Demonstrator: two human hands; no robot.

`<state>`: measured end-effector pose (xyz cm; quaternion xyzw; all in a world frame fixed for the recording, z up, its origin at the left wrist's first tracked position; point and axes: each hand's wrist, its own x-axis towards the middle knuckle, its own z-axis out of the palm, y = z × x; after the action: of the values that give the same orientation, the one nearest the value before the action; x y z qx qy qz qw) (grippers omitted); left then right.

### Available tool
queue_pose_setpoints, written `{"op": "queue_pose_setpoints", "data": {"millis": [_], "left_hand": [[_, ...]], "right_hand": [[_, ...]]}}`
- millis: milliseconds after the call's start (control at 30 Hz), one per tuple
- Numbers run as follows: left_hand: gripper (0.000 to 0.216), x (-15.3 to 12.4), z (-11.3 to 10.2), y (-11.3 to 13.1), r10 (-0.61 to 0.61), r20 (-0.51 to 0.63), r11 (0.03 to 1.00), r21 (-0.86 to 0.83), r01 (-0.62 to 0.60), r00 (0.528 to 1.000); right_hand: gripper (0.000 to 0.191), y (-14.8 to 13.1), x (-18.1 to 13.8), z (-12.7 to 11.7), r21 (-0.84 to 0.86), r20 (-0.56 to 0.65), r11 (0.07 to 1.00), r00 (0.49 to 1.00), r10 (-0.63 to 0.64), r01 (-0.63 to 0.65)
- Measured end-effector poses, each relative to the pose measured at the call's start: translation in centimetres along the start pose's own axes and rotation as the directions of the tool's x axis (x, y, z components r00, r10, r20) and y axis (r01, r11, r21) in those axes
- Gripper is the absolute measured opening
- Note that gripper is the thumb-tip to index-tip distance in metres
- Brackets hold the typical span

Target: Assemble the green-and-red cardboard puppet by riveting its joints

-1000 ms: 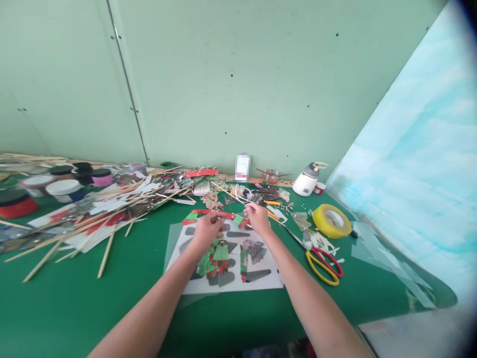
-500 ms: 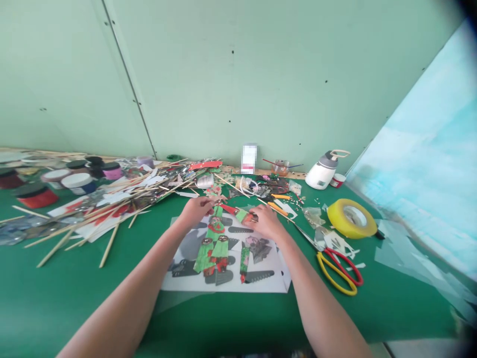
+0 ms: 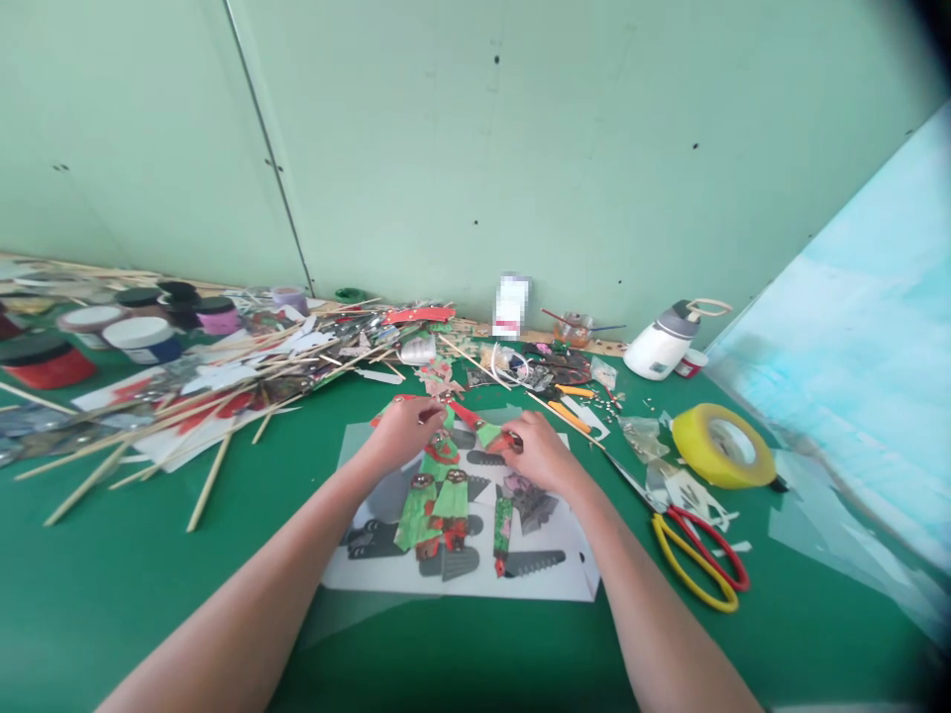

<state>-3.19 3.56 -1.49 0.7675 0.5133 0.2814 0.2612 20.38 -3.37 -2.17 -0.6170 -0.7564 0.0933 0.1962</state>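
A green and red jointed paper puppet [image 3: 440,487] lies on a white printed sheet [image 3: 461,579] on the green table. My left hand [image 3: 401,434] is closed in a pinch on the puppet's top near its left arm. My right hand [image 3: 541,454] is closed on the puppet's green and red right arm [image 3: 490,434]. The puppet's two legs point toward me. A separate green and red strip [image 3: 503,523] lies beside it on the sheet, over grey saw-toothed printed shapes.
Yellow and red scissors [image 3: 698,560] lie right of the sheet, a yellow tape roll [image 3: 723,447] beyond them. Several wooden sticks [image 3: 149,446] and paint jars [image 3: 141,339] crowd the left. A white bottle [image 3: 660,349] and scraps stand by the wall. Clear plastic sheets [image 3: 839,535] lie at right.
Both hands stayed on the puppet and spread slightly apart along its arms. The camera shifted, so the sheet sits lower and more central in view.
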Motion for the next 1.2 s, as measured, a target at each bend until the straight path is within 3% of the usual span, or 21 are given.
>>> {"op": "queue_pose_setpoints", "data": {"millis": [167,300,467,633,733,833,1000,1200], "left_hand": [[0.027,0.3,0.2,-0.6,-0.015,-0.025,0.998,0.053,0.017,1.0],[0.025,0.4,0.4,-1.1,0.005,-0.028,0.996,0.087,-0.002,1.0],[0.031,0.5,0.3,-1.6,0.007,-0.059,0.987,0.16,0.003,0.998],[0.038,0.9,0.1,-2.1,0.042,-0.086,0.968,0.251,-0.019,0.995],[0.042,1.0,0.0,-2.0,0.079,-0.088,0.947,0.317,-0.047,0.993],[0.042,0.8,-0.1,-1.7,0.085,-0.085,0.924,0.38,-0.047,0.993],[0.041,0.7,-0.2,-1.6,0.038,-0.094,0.889,0.459,0.009,0.995],[0.037,1.1,-0.6,-2.0,-0.02,-0.124,0.872,0.482,0.078,0.992]], "right_hand": [[0.022,-0.5,-0.6,-1.4,0.074,0.091,0.993,0.992,-0.093,0.087],[0.041,0.4,-1.0,-2.8,0.069,0.143,0.995,0.986,-0.083,0.073],[0.051,3.6,-1.2,-3.8,-0.046,0.125,0.997,0.989,0.073,-0.068],[0.039,5.7,-0.7,-3.4,-0.112,0.017,0.978,0.984,0.179,-0.176],[0.035,4.4,-0.1,-2.5,-0.115,-0.064,0.976,0.982,0.176,-0.183],[0.032,1.8,0.1,-1.3,-0.062,-0.125,0.994,0.988,0.086,-0.094],[0.03,-1.4,-0.4,0.4,-0.044,-0.015,0.996,0.997,-0.08,0.08],[0.032,-0.1,-0.3,-0.1,-0.019,0.041,1.0,0.999,-0.019,0.02]]}}
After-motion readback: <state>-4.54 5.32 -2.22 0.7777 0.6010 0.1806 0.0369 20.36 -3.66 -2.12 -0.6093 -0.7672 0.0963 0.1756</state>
